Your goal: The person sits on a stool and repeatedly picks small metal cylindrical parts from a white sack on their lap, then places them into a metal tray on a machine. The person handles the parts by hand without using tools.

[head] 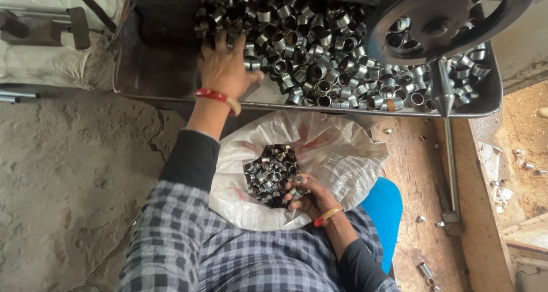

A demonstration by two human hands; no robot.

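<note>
The left hand (225, 69) lies spread on the metal rings (319, 52) in the far tray (142, 75), holding nothing firmly. The right hand (311, 196) grips the near white sack (337, 149), which has rings inside.

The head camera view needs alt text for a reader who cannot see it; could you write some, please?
Seen from above, a person's left hand reaches into a metal tray heaped with short metal rings, while the right hand holds open a white sack partly filled with the same rings. A large wheel overhangs the tray's right side.
</note>
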